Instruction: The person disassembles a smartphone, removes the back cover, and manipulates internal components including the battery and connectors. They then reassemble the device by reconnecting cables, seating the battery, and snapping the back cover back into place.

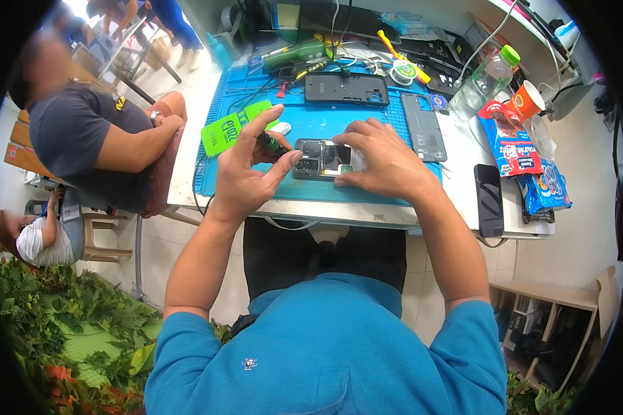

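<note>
An opened smartphone (310,168) lies on the blue work mat (304,190), its inner parts exposed. My right hand (387,160) steadies it from the right side, thumb and fingers on its edges. In my left hand (246,162) is a green and black screwdriver (273,143), angled toward the phone's left end; its tip is hard to make out. The left thumb reaches to the phone's left edge. Beyond the phone lies a black phone frame (347,88). A grey back panel (424,128) rests right of my right hand.
A bright green card (218,137) lies left of my left hand. Tools, cables and a solder spool (403,72) crowd the back. At the right are a water bottle (484,79), an orange cup (526,99), snack packs (509,138) and a black phone (489,200). Another person (97,131) sits at the left.
</note>
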Motion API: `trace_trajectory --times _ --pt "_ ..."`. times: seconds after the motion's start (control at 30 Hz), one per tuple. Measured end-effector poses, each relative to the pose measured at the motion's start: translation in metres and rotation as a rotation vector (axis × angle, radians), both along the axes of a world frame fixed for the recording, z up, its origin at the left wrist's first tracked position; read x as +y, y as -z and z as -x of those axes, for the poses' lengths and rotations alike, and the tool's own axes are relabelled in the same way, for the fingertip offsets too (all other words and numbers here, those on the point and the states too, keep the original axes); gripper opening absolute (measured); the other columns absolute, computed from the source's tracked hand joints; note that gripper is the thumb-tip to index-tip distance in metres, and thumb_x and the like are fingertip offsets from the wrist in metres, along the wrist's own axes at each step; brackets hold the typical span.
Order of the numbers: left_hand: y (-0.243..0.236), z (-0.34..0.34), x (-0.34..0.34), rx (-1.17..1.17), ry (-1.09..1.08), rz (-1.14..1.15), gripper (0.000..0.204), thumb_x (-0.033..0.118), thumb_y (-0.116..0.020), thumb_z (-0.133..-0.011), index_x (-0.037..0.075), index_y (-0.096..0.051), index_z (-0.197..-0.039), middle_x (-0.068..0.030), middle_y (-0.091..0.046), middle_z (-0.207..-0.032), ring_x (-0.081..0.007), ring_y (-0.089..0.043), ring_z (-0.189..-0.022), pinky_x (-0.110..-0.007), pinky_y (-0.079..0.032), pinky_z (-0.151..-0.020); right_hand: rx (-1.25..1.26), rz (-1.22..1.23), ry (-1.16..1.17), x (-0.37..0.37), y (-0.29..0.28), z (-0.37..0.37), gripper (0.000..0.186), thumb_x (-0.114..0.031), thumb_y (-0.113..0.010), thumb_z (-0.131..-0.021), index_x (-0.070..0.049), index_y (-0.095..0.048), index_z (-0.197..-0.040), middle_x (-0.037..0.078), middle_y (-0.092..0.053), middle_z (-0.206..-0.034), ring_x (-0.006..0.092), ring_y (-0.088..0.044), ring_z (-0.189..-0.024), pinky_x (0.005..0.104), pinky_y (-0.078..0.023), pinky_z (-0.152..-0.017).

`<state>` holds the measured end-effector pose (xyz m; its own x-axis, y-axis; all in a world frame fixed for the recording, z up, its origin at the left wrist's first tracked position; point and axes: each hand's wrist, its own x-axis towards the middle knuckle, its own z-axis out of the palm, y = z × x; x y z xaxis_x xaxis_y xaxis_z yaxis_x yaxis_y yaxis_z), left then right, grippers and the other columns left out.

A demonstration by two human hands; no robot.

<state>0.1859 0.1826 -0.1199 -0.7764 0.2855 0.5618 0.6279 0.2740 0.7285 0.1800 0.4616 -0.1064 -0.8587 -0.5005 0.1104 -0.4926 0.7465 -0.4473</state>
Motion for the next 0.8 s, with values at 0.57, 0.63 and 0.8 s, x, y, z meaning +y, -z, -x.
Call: trace_trajectory --times 0.57,0.63,0.8 --pt "-0.018 -0.003 0.007 0.077 0.178 0.209 0.059 -0.005 -0.086 -0.093 0.009 -0.063 -0.146 -0.0108 -0.079 -0.129 -0.0243 -0.082 -0.103 -0.038 -0.068 -0.091 -0.01 0.022 -0.011 0.001 0.002 -0.001 0.069 -0.033 -0.098 -0.08 -0.006 -0.075 -0.139 0.012 -0.07 -0.133 0.0325 -0.061 -0.13 0.0467 -0.046 -0.113" --pt "-0.016 -0.001 0.007 0.074 0.164 0.183 0.052 -0.003 -0.087 -0.094 0.008 -0.064 -0.138 -0.0108 -0.077 -0.135 -0.0219 -0.081 -0.102 -0.036 -0.068 -0.088 -0.009 0.012 -0.018 0.001 0.002 -0.002 0.069 -0.034 -0.097 -0.08 -0.005 -0.076 -0.138 0.012 -0.071 -0.132 0.0325 -0.061 -0.129 0.0464 -0.046 -0.111" --pt "-0.024 -0.002 0.005 -0.005 0.224 0.215 0.053 -0.002 -0.085 -0.096 0.011 -0.063 -0.142 -0.0081 -0.08 -0.121 -0.0212 -0.079 -0.106 -0.037 -0.065 -0.092 0.009 0.019 -0.046 0.007 0.004 -0.001 0.067 -0.034 -0.096 -0.082 -0.004 -0.076 -0.138 0.013 -0.072 -0.132 0.0339 -0.062 -0.129 0.0474 -0.048 -0.111"
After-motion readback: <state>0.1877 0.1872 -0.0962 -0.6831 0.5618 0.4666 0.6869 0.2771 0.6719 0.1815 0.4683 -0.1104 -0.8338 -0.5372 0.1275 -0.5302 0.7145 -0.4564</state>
